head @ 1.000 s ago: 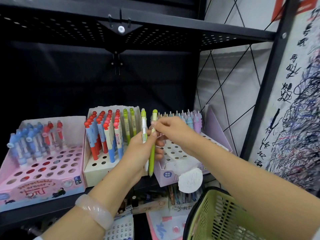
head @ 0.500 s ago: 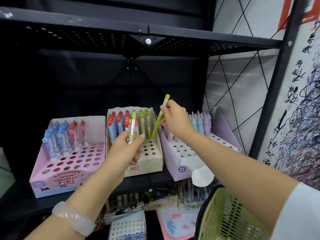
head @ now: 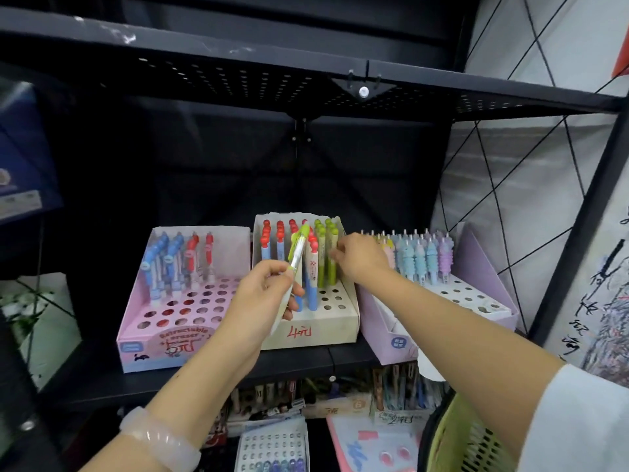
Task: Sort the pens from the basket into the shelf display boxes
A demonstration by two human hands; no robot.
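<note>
My left hand [head: 262,294] grips a green-and-white pen [head: 296,255], tilted, in front of the cream middle display box [head: 316,332]. That box holds red-capped pens [head: 272,240] on the left and green pens [head: 323,247] on the right. My right hand [head: 360,258] reaches into the box's right side, and its fingertips pinch a green pen [head: 332,270] that stands upright in the rightmost column. The green basket [head: 476,437] shows at the lower right; what it holds is hidden.
A pink display box [head: 163,338] with blue and red pens stands on the left. A lavender box [head: 483,301] of pastel pens stands on the right. A black shelf board [head: 238,63] hangs overhead. More stationery lies on the shelf below [head: 272,441].
My right hand brought its green pen down from mid-air into the right column of the cream box. My left hand still holds the other green pen.
</note>
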